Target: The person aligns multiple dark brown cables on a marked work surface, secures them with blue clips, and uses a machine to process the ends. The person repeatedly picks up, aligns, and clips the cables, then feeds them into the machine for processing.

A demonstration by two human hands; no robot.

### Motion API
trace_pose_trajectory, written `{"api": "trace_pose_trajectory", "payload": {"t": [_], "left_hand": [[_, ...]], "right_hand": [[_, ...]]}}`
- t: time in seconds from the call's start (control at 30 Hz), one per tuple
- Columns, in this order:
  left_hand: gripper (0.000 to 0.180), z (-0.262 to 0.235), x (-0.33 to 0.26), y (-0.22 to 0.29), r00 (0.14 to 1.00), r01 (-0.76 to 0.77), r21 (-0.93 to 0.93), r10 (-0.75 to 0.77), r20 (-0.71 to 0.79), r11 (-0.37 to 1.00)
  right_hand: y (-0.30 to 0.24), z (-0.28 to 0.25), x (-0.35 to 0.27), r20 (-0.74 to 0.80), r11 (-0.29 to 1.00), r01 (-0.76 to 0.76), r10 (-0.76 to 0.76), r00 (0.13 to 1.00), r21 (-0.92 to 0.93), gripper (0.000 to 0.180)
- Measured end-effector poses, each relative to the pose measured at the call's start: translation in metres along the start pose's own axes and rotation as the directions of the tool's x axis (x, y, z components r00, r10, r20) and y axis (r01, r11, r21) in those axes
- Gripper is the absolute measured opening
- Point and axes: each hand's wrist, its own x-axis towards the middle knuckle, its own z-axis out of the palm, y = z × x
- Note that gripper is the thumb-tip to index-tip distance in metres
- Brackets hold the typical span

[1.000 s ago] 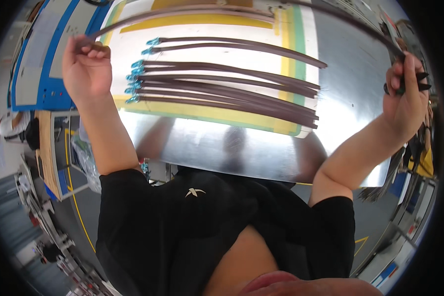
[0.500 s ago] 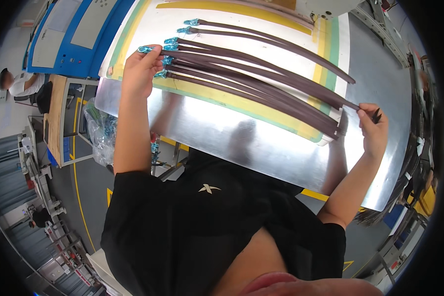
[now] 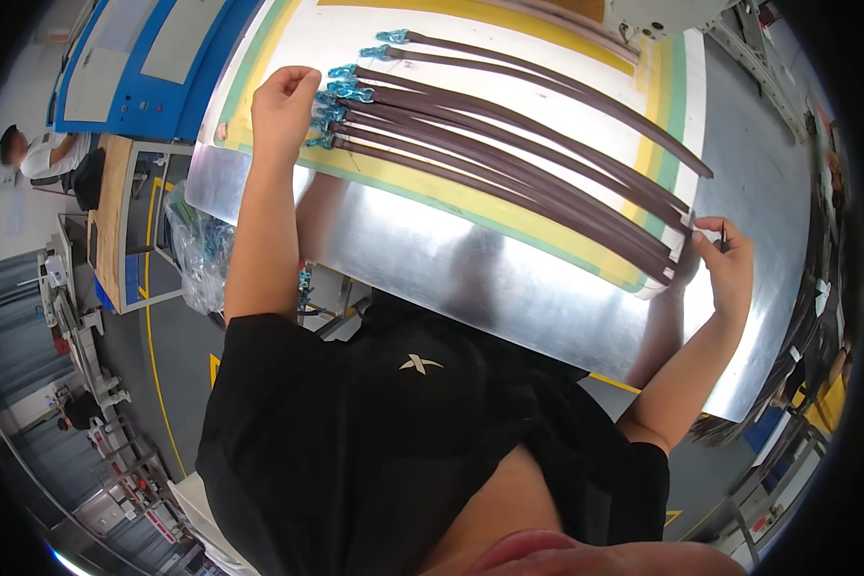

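Note:
Several long dark brown flat strips (image 3: 509,144) lie side by side, slanting across the white and yellow work surface. Their left ends carry shiny light-blue tips (image 3: 352,92), bunched close together. My left hand (image 3: 283,108) hovers just left of these tips, fingers curled together, with nothing visible in them. At the strips' right ends, my right hand (image 3: 727,267) has thumb and index finger drawn together next to one strip's end. A small dark piece shows between its fingers; its kind cannot be made out.
Bare metal tabletop (image 3: 394,235) borders the work surface. White machine housing (image 3: 662,14) stands at the back. Left are a blue cabinet (image 3: 149,72), a clear plastic bag (image 3: 199,254) beside a wooden-topped bench (image 3: 113,206), and a seated person (image 3: 53,158). Dark strips hang at the right edge.
My left hand has let go of a blue-tipped strip and moved slightly up. That strip now lies among the others. My right hand has moved slightly down.

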Motion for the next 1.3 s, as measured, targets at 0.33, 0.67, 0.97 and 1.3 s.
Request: {"api": "trace_pose_trajectory", "payload": {"t": [0.33, 0.67, 0.97, 1.3], "left_hand": [[0.034, 0.016, 0.049, 0.018, 0.819, -0.482, 0.217, 0.348, 0.455, 0.849], [0.025, 0.120, 0.109, 0.048, 0.412, -0.761, 0.117, 0.337, 0.847, 0.637], [0.020, 0.128, 0.127, 0.035, 0.428, -0.753, 0.060, 0.418, 0.801, 0.656], [0.022, 0.119, 0.160, 0.003, -0.236, -0.952, -0.273, 0.897, 0.374, -0.137]], "right_hand": [[-0.104, 0.114, -0.014, 0.093, 0.854, 0.413, -0.406, 0.909, -0.316, 0.083], [-0.149, 0.191, 0.012, 0.259, 0.849, 0.330, -0.238, 0.936, -0.413, 0.096], [-0.157, 0.205, 0.035, 0.111, 0.866, 0.370, -0.353, 0.929, -0.336, 0.059], [-0.204, 0.265, 0.169, 0.208, 0.812, 0.492, -0.446, 0.870, -0.314, 0.020]]}}
